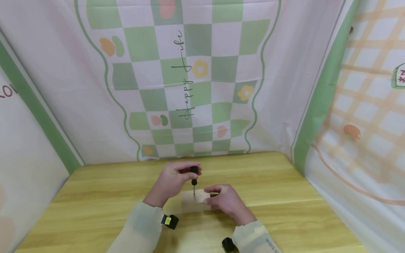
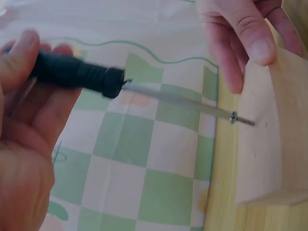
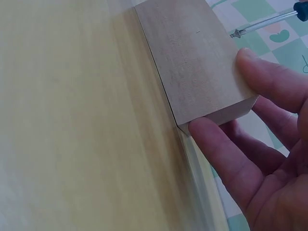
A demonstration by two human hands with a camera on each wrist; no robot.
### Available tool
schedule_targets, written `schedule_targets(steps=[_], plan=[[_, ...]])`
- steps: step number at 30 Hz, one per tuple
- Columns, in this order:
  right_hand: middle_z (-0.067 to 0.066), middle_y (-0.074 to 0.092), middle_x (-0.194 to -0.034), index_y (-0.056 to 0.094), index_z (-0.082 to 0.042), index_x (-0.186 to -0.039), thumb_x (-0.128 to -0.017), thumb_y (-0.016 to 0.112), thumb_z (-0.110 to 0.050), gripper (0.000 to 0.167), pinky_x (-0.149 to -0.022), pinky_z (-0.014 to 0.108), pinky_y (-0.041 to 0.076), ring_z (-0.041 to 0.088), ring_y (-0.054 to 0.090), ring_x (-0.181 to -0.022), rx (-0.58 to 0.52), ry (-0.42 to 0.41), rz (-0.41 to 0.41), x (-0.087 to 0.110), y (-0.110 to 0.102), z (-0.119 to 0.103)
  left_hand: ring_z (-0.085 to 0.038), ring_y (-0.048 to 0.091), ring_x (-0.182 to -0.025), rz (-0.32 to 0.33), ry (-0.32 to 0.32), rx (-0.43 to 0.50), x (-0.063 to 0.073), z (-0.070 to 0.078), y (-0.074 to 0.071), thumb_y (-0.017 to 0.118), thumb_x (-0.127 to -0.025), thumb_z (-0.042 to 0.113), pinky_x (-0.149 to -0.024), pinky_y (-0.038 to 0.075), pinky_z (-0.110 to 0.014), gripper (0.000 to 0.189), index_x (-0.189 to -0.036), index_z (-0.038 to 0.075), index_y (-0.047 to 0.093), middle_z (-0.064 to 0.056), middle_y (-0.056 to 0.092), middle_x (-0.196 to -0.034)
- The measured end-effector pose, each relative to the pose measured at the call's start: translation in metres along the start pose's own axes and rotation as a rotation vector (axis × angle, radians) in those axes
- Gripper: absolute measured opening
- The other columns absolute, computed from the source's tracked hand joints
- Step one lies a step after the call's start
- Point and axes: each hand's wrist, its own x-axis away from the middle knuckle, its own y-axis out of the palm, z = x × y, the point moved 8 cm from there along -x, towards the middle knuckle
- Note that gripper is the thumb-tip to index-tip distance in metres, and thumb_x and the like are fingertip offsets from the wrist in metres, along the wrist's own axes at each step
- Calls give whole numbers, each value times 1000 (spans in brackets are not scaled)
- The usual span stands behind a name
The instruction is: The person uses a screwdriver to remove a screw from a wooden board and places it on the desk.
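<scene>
My left hand point(image 1: 172, 178) grips the black handle of a screwdriver point(image 2: 72, 72), which stands upright over a pale wooden block point(image 1: 190, 198). At the screwdriver's tip sits a screw point(image 2: 244, 121), its point at the block's upper face. Whether the point touches the wood, I cannot tell. Small dark marks or holes dot that face in the left wrist view. My right hand point(image 1: 226, 201) holds the block's right end between thumb and fingers. The right wrist view shows the block's broad side point(image 3: 197, 62) and part of the screwdriver's shaft point(image 3: 264, 23).
The block rests on a wood-grain table point(image 1: 262, 182). Behind the table hangs a cloth point(image 1: 197, 84) with green checks, and another patterned cloth point(image 1: 364, 105) hangs at the right. Small black devices point(image 1: 171, 221) are worn at both wrists.
</scene>
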Motion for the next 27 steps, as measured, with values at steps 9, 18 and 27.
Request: schedule_targets(steps=[9,18,27], plan=[[16,63,-123,72,-2,-117,-78,86,-10,42,-73,38,59,27,63,-103,-9,-3,0,-3,-2,0,-14,72,-86,416,120,-230,10,14,-3,82,-82,5,-72,58,-28,30,-111,7,78,-2,75,-95],[14,64,-121,72,-3,-116,-77,86,-8,42,-74,38,59,27,62,-105,3,-8,7,-2,0,0,-15,66,-92,84,40,-228,6,7,-7,68,-97,16,-74,55,-29,17,-114,15,72,2,70,-104],[15,64,-121,72,-2,-117,-77,86,-7,43,-74,39,59,27,62,-103,-1,7,6,1,1,0,-29,69,-97,-73,-21,3,-2,-4,-12,67,-95,3,-85,56,-39,18,-112,4,73,-12,71,-104]])
